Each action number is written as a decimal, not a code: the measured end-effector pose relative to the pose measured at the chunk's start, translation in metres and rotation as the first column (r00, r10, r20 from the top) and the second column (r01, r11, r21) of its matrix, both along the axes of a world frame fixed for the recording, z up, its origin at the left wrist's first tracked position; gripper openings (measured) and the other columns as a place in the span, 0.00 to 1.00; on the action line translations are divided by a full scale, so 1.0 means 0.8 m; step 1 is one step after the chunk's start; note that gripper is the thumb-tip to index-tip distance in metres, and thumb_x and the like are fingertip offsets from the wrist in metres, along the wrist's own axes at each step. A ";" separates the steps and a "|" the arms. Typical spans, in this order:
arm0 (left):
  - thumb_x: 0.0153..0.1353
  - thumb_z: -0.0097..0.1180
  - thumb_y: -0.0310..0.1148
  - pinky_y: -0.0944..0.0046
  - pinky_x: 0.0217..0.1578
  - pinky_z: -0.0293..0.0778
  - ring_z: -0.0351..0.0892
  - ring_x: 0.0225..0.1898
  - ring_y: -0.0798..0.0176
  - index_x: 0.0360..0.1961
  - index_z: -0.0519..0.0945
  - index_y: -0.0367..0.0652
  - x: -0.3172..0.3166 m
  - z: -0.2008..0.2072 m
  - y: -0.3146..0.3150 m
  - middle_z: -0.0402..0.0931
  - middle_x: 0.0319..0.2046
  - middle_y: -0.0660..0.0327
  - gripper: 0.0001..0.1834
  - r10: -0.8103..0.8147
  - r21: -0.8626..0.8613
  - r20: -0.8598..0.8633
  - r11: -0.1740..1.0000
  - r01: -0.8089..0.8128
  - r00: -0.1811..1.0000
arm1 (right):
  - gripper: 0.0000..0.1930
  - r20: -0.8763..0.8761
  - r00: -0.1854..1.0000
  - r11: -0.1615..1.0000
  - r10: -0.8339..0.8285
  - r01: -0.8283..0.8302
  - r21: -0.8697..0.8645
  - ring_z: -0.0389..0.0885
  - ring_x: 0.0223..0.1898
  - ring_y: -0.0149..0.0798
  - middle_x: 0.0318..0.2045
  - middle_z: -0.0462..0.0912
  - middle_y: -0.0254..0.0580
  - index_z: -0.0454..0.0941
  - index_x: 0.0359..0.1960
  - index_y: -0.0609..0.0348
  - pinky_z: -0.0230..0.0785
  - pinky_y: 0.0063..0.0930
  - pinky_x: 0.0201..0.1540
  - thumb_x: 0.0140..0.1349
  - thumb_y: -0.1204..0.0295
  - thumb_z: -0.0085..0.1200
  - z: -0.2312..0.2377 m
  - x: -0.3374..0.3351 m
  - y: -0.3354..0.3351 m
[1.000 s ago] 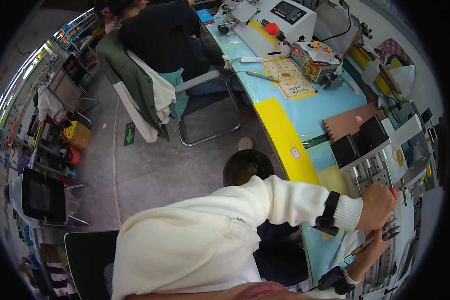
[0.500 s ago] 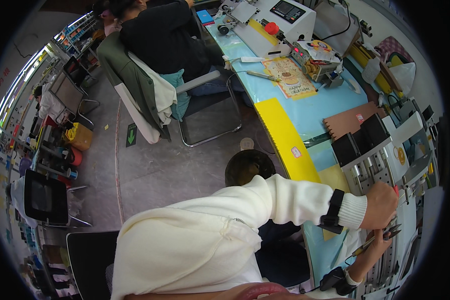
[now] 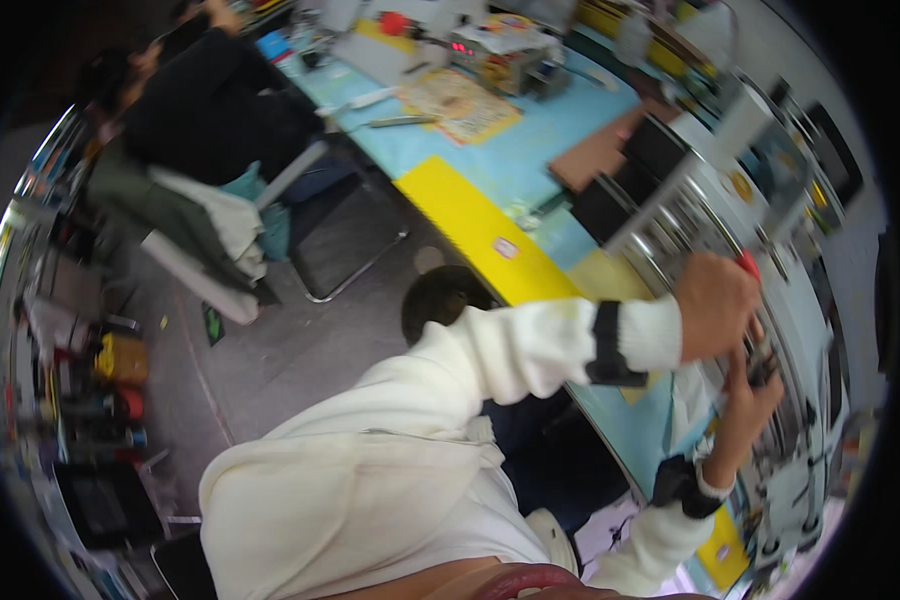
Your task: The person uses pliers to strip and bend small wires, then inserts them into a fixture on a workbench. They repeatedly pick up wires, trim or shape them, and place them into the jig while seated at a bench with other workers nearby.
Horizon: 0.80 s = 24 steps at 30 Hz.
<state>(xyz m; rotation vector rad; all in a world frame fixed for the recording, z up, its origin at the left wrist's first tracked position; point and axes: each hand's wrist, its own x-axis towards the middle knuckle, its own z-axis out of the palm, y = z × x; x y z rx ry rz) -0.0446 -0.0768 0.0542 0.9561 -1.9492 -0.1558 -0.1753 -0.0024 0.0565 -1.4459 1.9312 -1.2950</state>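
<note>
I'm working two-handed at the machine (image 3: 792,290): left hand (image 3: 715,307) by the red knob (image 3: 749,264), its grip hidden; right hand (image 3: 752,408) holding what seems a tool (image 3: 763,367). Next calls for steadiness.

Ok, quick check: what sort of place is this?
Probably a workshop or light-assembly room, judging by the blue-topped workbench, the metal machine with black blocks and rods, and the box with red lights on the bench.
</note>
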 end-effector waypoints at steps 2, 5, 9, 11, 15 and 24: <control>0.53 0.64 0.34 0.56 0.25 0.75 0.81 0.23 0.51 0.22 0.82 0.44 0.002 -0.007 -0.002 0.78 0.19 0.55 0.08 0.002 -0.068 -0.212 0.998 -0.017 0.977 | 0.17 -0.006 0.994 0.990 0.109 -0.109 -0.090 0.74 0.32 0.25 0.35 0.80 0.34 0.76 0.48 0.62 0.66 0.20 0.37 0.62 0.67 0.64 0.008 -0.004 0.014; 0.54 0.67 0.31 0.64 0.19 0.69 0.76 0.15 0.61 0.29 0.87 0.42 0.003 -0.007 -0.002 0.76 0.15 0.58 0.04 -0.059 0.016 -0.326 0.998 0.068 0.943 | 0.21 0.011 0.982 0.978 0.190 -0.188 -0.090 0.74 0.35 0.26 0.39 0.81 0.35 0.75 0.53 0.59 0.67 0.21 0.41 0.62 0.64 0.65 0.011 -0.008 0.026; 0.54 0.67 0.28 0.70 0.15 0.62 0.70 0.13 0.74 0.31 0.88 0.40 0.006 0.003 0.007 0.70 0.11 0.64 0.04 -0.064 0.113 -0.351 0.988 0.109 0.934 | 0.19 0.191 0.955 0.973 0.227 -0.217 -0.071 0.71 0.31 0.26 0.34 0.80 0.33 0.73 0.54 0.59 0.64 0.21 0.36 0.67 0.62 0.60 0.008 -0.005 0.028; 0.55 0.67 0.27 0.70 0.15 0.62 0.69 0.12 0.75 0.32 0.88 0.40 0.008 0.006 0.009 0.69 0.10 0.66 0.04 -0.071 0.120 -0.341 0.986 0.119 0.938 | 0.19 0.142 0.962 0.970 0.233 -0.219 -0.105 0.69 0.30 0.25 0.32 0.79 0.32 0.74 0.54 0.60 0.63 0.21 0.35 0.68 0.62 0.58 0.006 -0.004 0.024; 0.56 0.67 0.26 0.71 0.14 0.62 0.69 0.12 0.77 0.33 0.88 0.40 0.010 0.006 0.011 0.67 0.10 0.68 0.04 -0.085 0.152 -0.354 0.977 0.147 0.931 | 0.20 0.141 0.955 0.962 0.259 -0.243 -0.125 0.64 0.28 0.25 0.27 0.74 0.31 0.76 0.58 0.60 0.60 0.21 0.32 0.68 0.64 0.58 0.001 -0.003 0.018; 0.57 0.66 0.25 0.72 0.13 0.66 0.70 0.13 0.78 0.34 0.88 0.39 0.011 0.006 0.013 0.67 0.10 0.69 0.04 -0.093 0.193 -0.357 0.966 0.171 0.929 | 0.19 0.167 0.954 0.964 0.248 -0.225 -0.144 0.60 0.24 0.22 0.21 0.68 0.26 0.77 0.59 0.59 0.56 0.22 0.26 0.67 0.69 0.56 0.001 0.001 0.013</control>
